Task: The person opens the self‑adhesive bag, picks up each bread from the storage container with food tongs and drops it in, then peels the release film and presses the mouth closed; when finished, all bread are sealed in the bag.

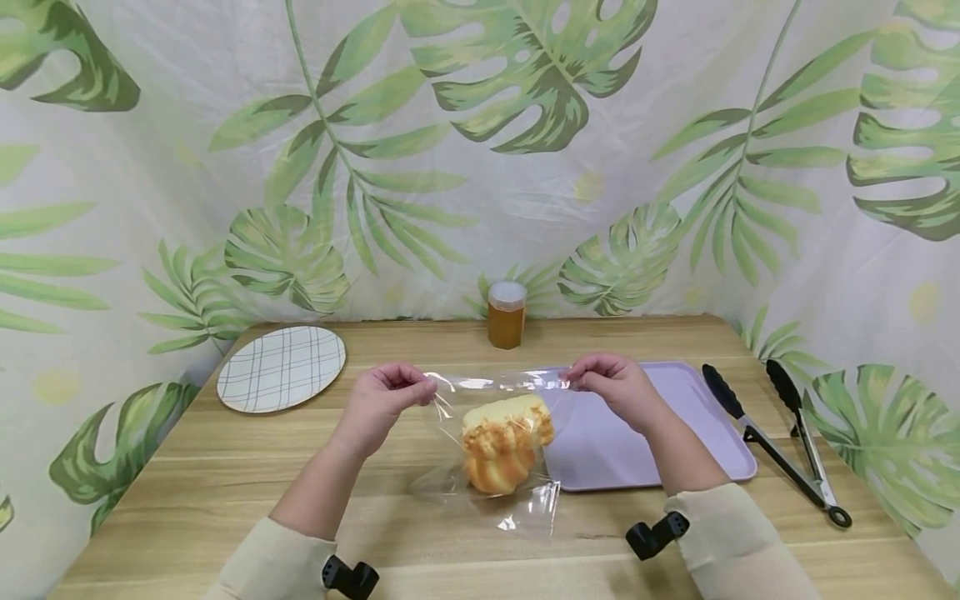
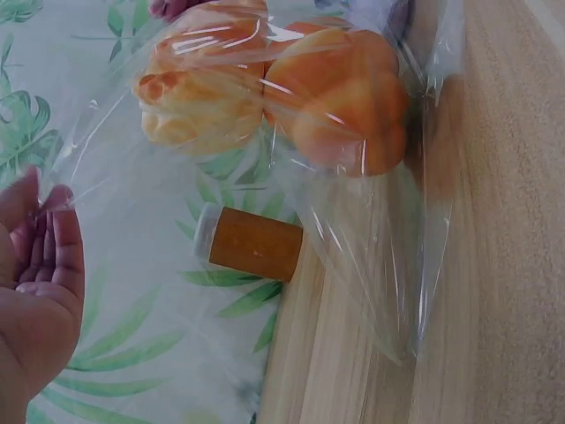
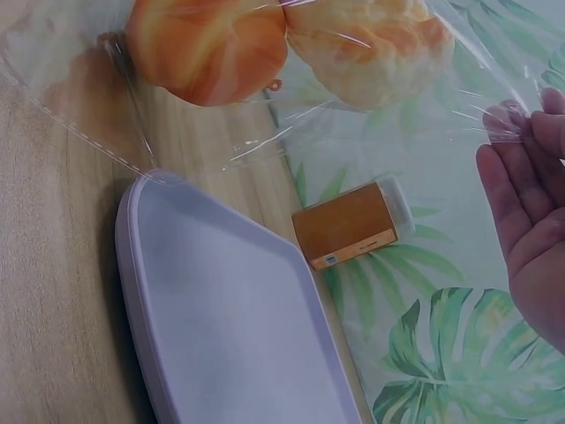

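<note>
A clear plastic bag [image 1: 525, 508] with bread [image 1: 501, 458] inside hangs above the table between both hands. My left hand [image 1: 382, 407] pinches the bag's upper left corner between thumb and fingers. At the upper right corner, my right hand [image 1: 617, 390] pinches the plastic the same way. Both wrist views show the bread as golden-brown, rounded pieces; one piece [image 2: 349, 102] is smooth and orange, another [image 3: 371, 53] is paler with a rough crust. The bag's top edge is stretched between the hands.
Behind the bag stands a jar of amber contents with a pale lid [image 1: 506, 315]. A lilac tray [image 1: 622, 450] lies at the right, partly under the right forearm. Black-tipped tongs [image 1: 795, 475] lie right of it. A checked plate [image 1: 281, 369] rests at the back left.
</note>
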The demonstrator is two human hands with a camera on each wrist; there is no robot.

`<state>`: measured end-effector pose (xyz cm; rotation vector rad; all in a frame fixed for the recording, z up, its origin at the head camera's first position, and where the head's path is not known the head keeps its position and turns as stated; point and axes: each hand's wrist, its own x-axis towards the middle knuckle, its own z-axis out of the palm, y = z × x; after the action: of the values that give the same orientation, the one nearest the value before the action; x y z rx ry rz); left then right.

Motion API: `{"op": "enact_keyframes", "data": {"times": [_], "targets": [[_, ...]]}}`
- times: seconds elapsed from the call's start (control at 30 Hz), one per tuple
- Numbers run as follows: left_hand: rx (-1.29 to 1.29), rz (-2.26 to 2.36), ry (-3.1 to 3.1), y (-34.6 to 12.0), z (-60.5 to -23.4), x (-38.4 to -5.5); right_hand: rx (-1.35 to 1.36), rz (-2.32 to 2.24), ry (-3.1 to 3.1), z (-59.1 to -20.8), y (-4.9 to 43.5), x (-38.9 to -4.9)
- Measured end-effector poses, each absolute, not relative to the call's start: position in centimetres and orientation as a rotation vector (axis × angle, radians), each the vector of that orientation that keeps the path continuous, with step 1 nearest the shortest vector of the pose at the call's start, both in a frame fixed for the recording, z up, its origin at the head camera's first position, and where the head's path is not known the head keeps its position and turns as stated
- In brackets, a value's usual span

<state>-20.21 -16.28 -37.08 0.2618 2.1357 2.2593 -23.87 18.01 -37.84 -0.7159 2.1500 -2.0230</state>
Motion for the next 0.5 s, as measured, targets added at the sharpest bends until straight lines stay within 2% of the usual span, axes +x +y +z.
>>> {"op": "enact_keyframes", "data": {"times": [0.5], "targets": [[0.279,2.183,2.24,-16.3,-36.6,-20.0,-0.662,-1.789,2.332,-36.5,18.5,-23.5]]}}
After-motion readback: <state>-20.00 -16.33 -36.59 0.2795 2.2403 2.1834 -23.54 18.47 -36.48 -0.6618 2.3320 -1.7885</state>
